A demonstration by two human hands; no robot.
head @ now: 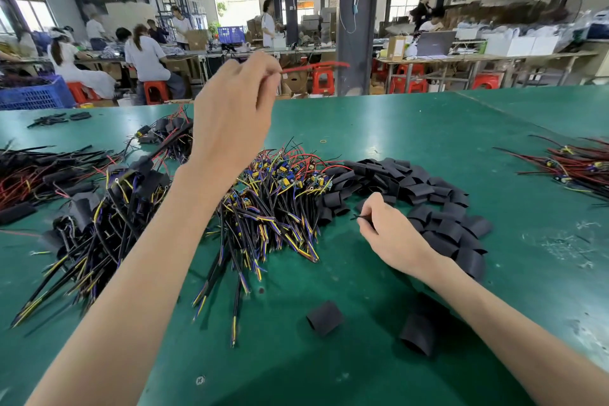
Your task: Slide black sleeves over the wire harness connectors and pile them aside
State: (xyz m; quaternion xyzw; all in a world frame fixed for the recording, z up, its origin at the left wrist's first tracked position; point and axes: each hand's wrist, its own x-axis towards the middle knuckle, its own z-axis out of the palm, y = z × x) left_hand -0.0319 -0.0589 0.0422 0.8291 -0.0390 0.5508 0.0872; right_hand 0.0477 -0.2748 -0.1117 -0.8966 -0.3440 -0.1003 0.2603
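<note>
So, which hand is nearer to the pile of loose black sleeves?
Right. The right hand is at the left edge of the sleeve pile, pinching a thin black piece. The left hand is raised up and to the left of it, pinching a red wire.

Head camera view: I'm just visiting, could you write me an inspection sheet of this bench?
Surface: green table.
Job's things: heap of black sleeves; bare wire harnesses mid-table; sleeved harnesses piled left.
Clutter: loose sleeves near the front; yellow rubber band; white flecks at right.
Grips: left hand raised, pinching a red wire; right hand pinching a thin black piece.
Cables: red wire bundle far right.
Surroundings: workers at benches, red stools, blue crate.
</note>
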